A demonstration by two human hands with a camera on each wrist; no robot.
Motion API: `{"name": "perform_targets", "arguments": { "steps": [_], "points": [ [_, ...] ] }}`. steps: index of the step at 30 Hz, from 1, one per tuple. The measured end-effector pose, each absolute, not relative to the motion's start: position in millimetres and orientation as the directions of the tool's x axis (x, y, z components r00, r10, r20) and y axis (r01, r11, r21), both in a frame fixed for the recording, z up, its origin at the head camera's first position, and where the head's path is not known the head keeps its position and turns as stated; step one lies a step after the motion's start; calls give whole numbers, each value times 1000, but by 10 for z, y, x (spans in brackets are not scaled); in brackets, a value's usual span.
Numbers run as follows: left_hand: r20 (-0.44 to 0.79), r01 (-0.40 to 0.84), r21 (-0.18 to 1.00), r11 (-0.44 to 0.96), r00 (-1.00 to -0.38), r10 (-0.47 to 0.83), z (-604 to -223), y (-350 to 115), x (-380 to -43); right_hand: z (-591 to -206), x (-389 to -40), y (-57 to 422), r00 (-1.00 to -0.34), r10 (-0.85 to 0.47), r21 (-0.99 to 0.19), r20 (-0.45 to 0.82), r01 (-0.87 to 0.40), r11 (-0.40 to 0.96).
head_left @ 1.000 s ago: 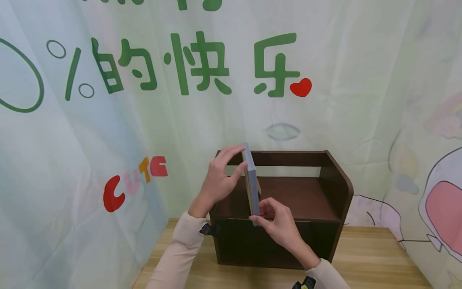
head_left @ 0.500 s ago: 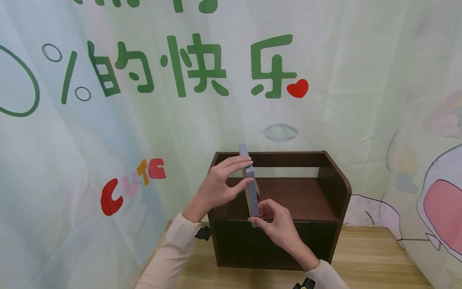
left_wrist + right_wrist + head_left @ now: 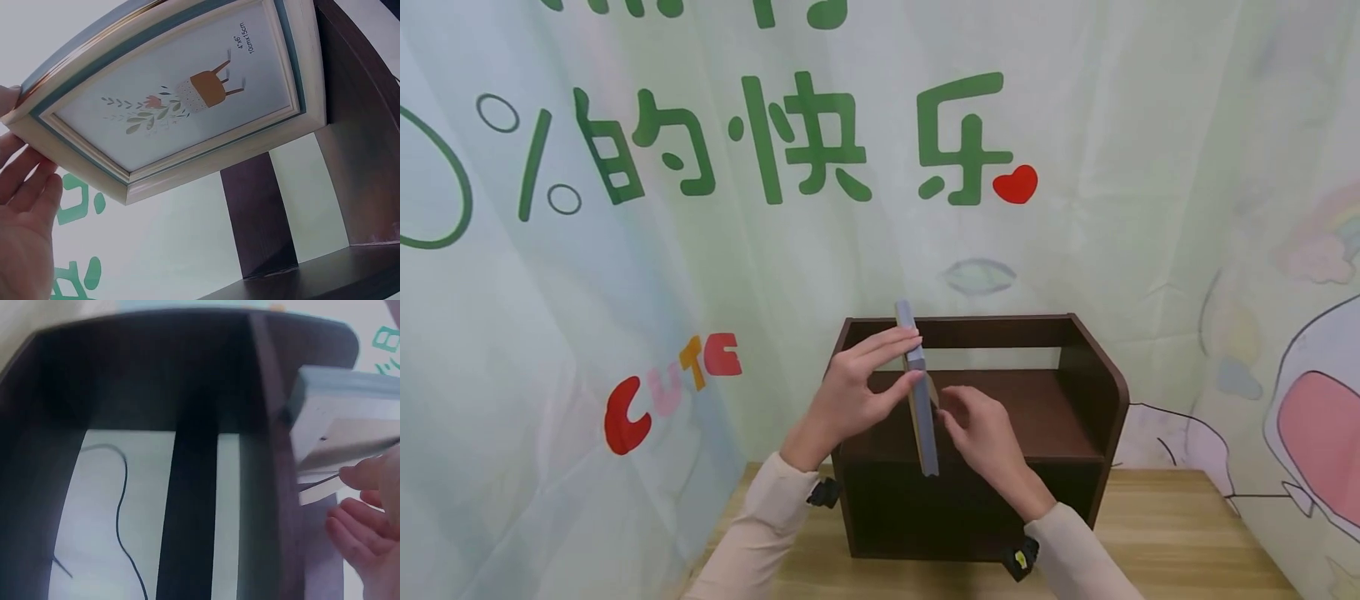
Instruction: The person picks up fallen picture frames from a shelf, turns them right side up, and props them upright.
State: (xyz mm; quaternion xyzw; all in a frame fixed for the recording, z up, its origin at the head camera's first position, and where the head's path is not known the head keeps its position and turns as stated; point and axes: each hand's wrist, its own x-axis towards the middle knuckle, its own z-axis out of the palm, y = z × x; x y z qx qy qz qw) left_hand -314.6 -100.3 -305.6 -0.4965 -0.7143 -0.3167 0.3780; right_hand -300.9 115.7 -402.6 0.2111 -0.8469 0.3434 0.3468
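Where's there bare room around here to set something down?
Two patches look free: the upper board between the right grip and the side panel, and the table between the shelf and the curtain on the right. It's crowded at the board's left, where the frame and left grip block it, and left of the shelf, under a sleeve.

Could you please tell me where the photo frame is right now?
In the head view, the frame is just right of centre, in the left grip, with the shelf behind it.
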Motion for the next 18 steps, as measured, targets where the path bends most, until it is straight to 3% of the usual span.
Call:
{"name": "perform_targets", "arguments": {
  "steps": [18],
  "points": [
    [850,952,86,295,-224,476,-3035,-813,-3149,-4075,-3135,1278,-503,-180,-156,845,-555,817]
  ]
}}
